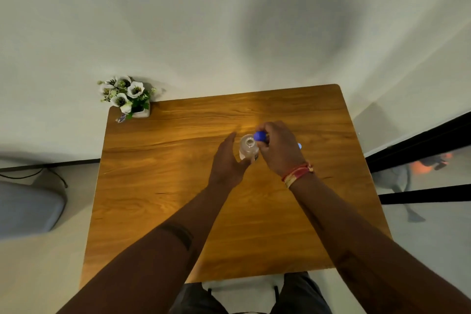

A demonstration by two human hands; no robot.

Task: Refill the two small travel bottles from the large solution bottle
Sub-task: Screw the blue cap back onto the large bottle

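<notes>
Near edge: person's legs in dark trousers below the wooden bench (158,186), both forearms reaching fwd over it. Right wrist has a red/yellow thread band (298,172). Mid-bench: clear bottle (248,148) stands upright, mouth open, no cap on. Left hand (226,160) is at the bottle's left side, fingers straight, thumb touching the lower part of the bottle near its base; left grip wide, not wrapped round it. Right hand (279,148) just beside the bottle on the right, grip narrow, fingers curled round a blue cap (260,136) held right by the bottle mouth, slightly off to its right. Small blue/white bit (299,146) pokes out behind the right hand, can't tell what it is. Can't tell if this bottle is the large one or a travel one; liquid lvl not readable. Far left bench corner: white flowers in a small white pot (127,95), against the pale wall. Off-bench left: grey chair seat (28,206) on the floor.
</notes>
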